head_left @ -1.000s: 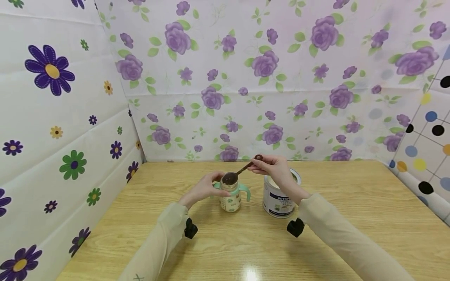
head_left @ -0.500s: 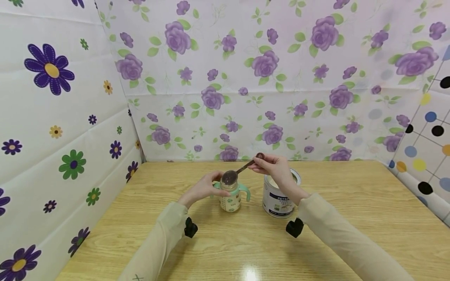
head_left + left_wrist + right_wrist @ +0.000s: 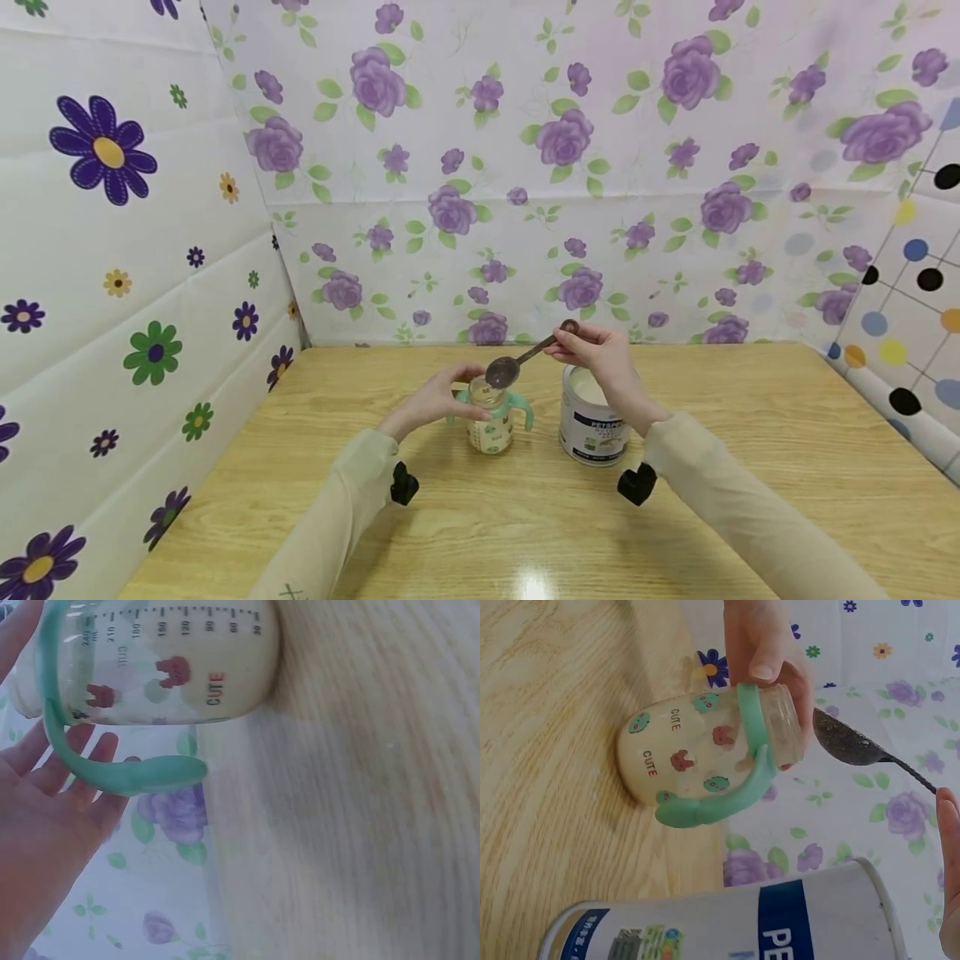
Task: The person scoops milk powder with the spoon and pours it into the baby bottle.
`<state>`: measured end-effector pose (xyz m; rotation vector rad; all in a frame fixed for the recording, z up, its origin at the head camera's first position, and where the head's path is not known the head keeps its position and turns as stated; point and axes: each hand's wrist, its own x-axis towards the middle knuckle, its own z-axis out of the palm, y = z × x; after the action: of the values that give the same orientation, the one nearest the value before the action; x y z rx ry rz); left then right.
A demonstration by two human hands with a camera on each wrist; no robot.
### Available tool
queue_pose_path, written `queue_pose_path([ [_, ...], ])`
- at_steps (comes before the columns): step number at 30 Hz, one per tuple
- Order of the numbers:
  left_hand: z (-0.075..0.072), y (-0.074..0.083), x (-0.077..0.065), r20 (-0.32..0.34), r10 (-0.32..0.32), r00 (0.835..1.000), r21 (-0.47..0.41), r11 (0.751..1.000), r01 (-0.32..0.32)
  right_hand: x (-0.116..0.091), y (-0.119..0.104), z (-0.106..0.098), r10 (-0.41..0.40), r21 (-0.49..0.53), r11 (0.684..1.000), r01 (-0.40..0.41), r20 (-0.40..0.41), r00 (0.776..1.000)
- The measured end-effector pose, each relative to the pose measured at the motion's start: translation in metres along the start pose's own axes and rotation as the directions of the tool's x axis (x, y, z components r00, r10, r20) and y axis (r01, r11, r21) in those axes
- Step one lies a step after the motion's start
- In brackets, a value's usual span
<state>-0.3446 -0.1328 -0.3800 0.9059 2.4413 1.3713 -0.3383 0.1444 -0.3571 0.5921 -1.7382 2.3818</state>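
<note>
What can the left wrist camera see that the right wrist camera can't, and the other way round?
Only the left wrist view shows the measuring numbers on the bottle. Only the right wrist view shows the spoon, the right hand pinching its handle, and the big letters PE on the white can. Both show the bottle with a green handle, the left hand gripping that bottle, the wooden table and the cloth with purple flowers.

Spoon (image 3: 503,372) — dark brown; bottle handle (image 3: 731,801) — mint green.

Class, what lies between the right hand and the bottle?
The dark spoon, held by the right hand, its bowl toward the bottle; head and right wrist views show this.
</note>
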Motion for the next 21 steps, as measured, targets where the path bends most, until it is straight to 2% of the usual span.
queue_pose_path([
  [3, 0.0, 0.002, 0.003, -0.004, 0.025, 1.0, -0.008, 1.0, -0.025, 0.011, 0.017, -0.021, -0.035, 0.035, 0.999, 0.034, 0.011, 0.999],
  [5, -0.001, 0.006, 0.006, -0.009, 0.051, 0.999, -0.003, 0.999, -0.051, 0.014, 0.019, -0.03, -0.058, 0.041, 0.997, 0.058, -0.001, 0.998],
  [12, -0.003, 0.023, 0.015, -0.059, 0.133, 0.989, -0.011, 0.991, -0.134, -0.01, -0.045, -0.009, -0.123, -0.012, 0.992, 0.123, -0.093, 0.988],
  [17, 0.0, 0.036, 0.018, -0.065, 0.132, 0.989, -0.031, 0.99, -0.134, -0.016, -0.062, -0.02, -0.098, 0.005, 0.995, 0.1, -0.129, 0.987],
  [21, 0.008, 0.051, 0.02, -0.051, 0.13, 0.99, -0.06, 0.989, -0.133, -0.02, -0.068, -0.032, -0.115, 0.007, 0.993, 0.117, -0.156, 0.981],
])
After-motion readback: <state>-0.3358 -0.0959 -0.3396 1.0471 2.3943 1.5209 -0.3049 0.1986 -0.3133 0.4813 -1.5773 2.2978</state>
